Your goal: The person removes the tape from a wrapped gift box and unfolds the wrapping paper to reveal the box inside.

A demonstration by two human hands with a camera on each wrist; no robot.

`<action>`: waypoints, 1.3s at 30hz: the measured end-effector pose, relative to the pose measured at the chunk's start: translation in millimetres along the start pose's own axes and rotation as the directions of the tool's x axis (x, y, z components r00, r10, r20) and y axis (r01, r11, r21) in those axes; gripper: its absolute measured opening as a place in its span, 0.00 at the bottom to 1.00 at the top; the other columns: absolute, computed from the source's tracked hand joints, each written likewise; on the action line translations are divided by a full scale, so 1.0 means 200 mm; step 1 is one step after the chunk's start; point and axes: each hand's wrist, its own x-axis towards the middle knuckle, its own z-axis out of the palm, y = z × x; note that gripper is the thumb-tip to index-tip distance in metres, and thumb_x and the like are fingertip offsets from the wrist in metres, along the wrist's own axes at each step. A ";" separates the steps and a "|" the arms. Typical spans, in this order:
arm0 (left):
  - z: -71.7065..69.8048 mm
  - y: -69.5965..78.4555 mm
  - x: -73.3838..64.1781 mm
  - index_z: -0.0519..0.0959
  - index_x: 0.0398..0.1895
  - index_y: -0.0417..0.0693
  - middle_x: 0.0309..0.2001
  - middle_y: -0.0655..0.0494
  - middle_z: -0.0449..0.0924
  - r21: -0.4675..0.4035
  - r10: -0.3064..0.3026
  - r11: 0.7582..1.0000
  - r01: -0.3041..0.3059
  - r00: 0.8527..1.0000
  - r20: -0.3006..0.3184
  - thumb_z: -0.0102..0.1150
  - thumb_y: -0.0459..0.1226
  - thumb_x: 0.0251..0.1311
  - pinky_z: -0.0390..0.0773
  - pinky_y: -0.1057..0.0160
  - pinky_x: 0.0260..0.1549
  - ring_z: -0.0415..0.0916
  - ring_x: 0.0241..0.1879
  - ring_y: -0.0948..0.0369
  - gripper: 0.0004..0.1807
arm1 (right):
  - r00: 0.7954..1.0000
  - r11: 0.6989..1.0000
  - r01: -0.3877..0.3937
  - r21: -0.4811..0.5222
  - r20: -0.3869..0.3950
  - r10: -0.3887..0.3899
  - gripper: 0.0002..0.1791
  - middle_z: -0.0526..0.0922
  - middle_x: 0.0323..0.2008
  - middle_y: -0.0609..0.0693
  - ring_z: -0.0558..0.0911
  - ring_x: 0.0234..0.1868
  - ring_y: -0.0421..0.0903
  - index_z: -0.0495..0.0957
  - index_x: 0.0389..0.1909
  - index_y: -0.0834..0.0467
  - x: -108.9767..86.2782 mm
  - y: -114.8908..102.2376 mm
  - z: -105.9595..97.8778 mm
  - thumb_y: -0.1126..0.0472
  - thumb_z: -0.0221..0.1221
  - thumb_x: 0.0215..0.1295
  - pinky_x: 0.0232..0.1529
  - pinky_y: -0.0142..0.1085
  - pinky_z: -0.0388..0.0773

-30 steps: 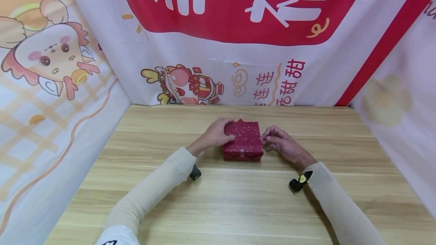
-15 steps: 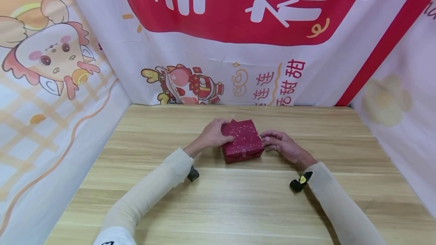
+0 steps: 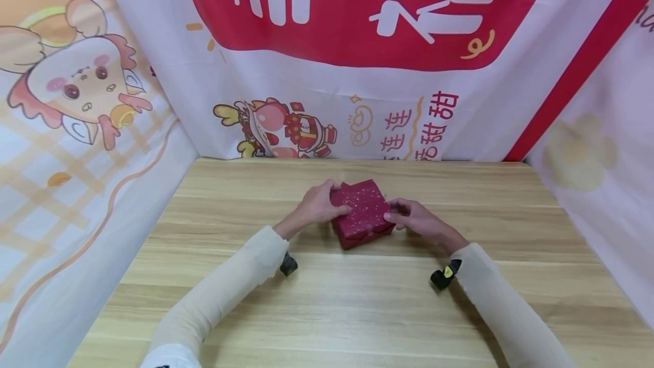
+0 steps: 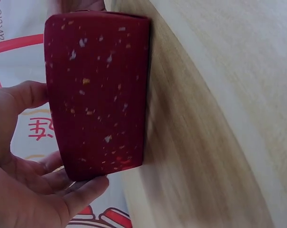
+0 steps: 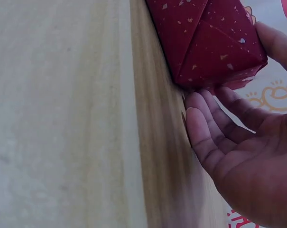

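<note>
Left of wrapped red box (image 3: pixel 365 203): way blocked by left hand (image 3: pixel 315 203). Right of box: blocked by right hand (image 3: pixel 415 219). Near side of box: wide open stretch of desk (image 3: pixel 363 311) between forearms (image 3: pixel 230 284), narrowed by black wrist cameras (image 3: pixel 288 264) jutting inward. Beyond box: shallow desk strip, then hanging cloth (image 3: pixel 296 75) as barrier. Above box: room to enter between hands.

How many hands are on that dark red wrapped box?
2. The left hand is at the left side of the box, its thumb on top; the right hand is at the right side. Some fingertips may be hidden.
</note>
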 end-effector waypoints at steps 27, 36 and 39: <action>0.00 0.03 -0.11 0.75 0.54 0.45 0.47 0.48 0.83 0.057 -0.050 0.997 0.054 0.997 -0.057 0.67 0.46 0.59 0.82 0.64 0.39 0.80 0.42 0.57 0.24 | 0.986 0.966 -0.075 0.248 -0.124 0.108 0.30 0.78 0.55 0.58 0.82 0.47 0.43 0.70 0.62 0.66 0.01 -0.01 0.00 0.48 0.58 0.70 0.53 0.39 0.83; 0.02 0.04 -0.14 0.76 0.60 0.42 0.47 0.48 0.84 0.080 -0.044 0.996 0.047 0.998 -0.042 0.64 0.46 0.60 0.81 0.67 0.32 0.80 0.36 0.60 0.27 | 0.959 0.944 -0.098 0.314 -0.223 0.174 0.33 0.79 0.53 0.58 0.84 0.45 0.45 0.70 0.60 0.66 0.02 -0.02 0.01 0.45 0.63 0.65 0.53 0.42 0.83; 0.02 0.05 -0.16 0.79 0.56 0.41 0.44 0.48 0.86 0.087 -0.031 0.996 0.035 0.999 -0.045 0.65 0.47 0.60 0.80 0.68 0.30 0.79 0.33 0.61 0.25 | 0.941 0.949 -0.121 0.292 -0.271 0.204 0.33 0.82 0.52 0.60 0.86 0.45 0.49 0.74 0.58 0.64 0.02 -0.04 0.01 0.42 0.64 0.63 0.51 0.41 0.84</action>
